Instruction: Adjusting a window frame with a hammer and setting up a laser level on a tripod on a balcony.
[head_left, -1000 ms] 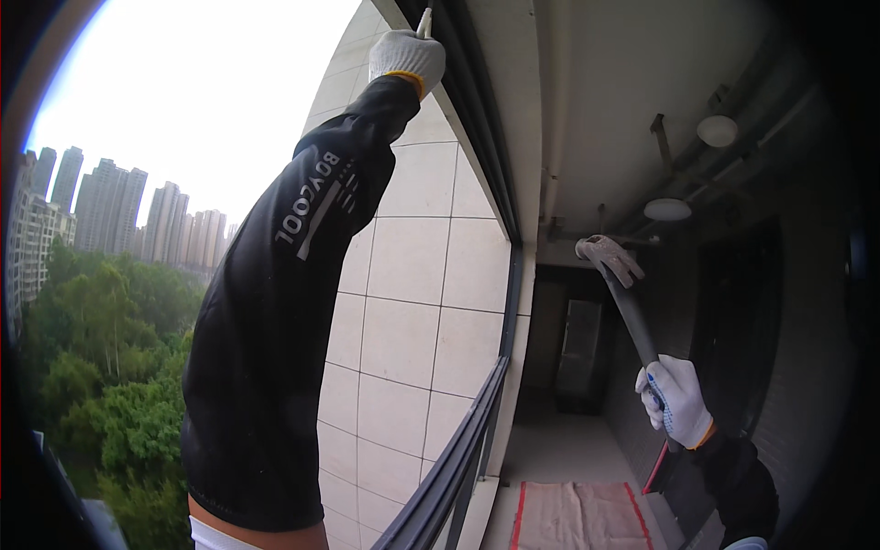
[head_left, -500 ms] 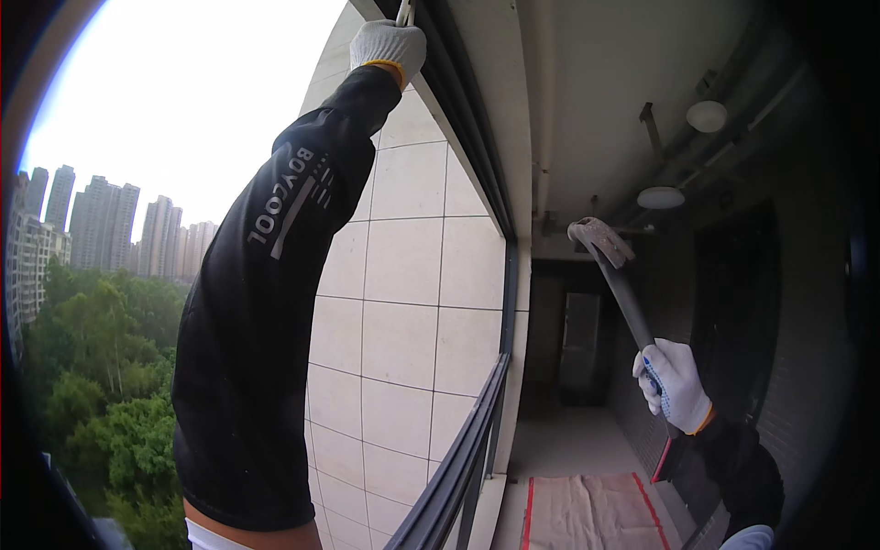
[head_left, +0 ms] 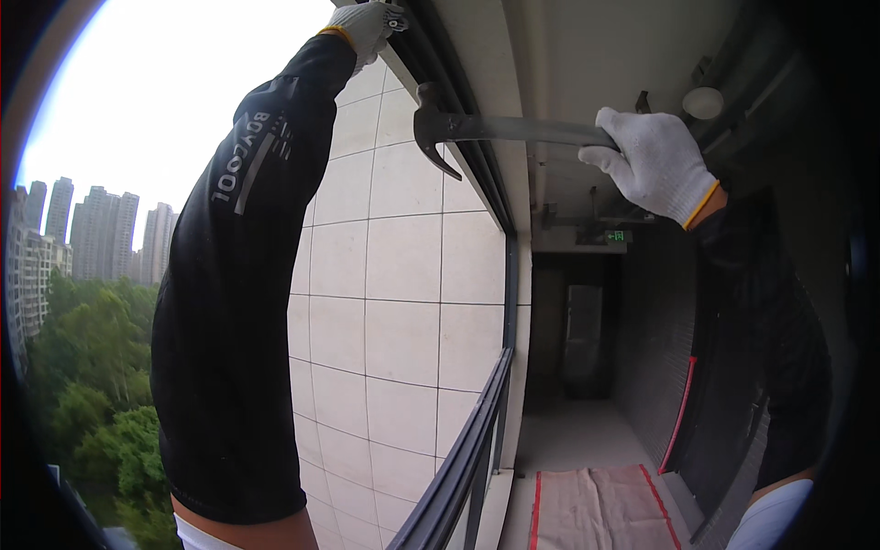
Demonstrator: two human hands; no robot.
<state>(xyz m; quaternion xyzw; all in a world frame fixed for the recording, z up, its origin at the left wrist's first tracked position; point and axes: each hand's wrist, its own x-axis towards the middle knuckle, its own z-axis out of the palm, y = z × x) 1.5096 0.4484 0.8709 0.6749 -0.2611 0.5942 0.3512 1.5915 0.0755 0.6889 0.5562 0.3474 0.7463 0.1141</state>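
My right hand, in a white knit glove with a yellow cuff, grips a claw hammer by its handle. The hammer lies nearly level, its dark head pointing left and overlapping the window frame from this viewpoint; the claw curves downward. High at the upper left, my left hand, gloved alike, is closed at the dark metal window frame. Something small shows at its fingertips, too little to name. Whether the hammer head touches anything cannot be made out.
Beyond the opening stand a pale tiled wall, trees and tall buildings far below left. A dark lower rail runs along the opening. Inside, a beige cloth with red edges lies on the floor; a round lamp hangs overhead.
The hammer has swung from upright at the right to nearly level, its head moving left toward the frame as my right hand rose. My left hand shifted slightly up and left.
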